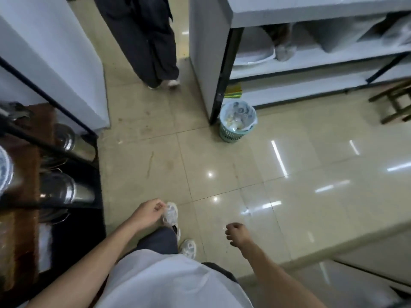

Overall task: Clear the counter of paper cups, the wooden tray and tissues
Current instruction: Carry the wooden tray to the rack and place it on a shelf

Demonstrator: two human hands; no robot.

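both hands hang loosely curled — left [148, 213], right [236, 234] — holding nothing.

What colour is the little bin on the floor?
The bin is light green with a lattice pattern, lined with a clear bag; seen in the head view.

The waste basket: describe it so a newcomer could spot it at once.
Start at the grey shelving unit on the far right of the tiled floor. At the foot of its black corner post stands the waste basket. It is the only round, pale green lattice bin, lined with a clear bag holding rubbish.
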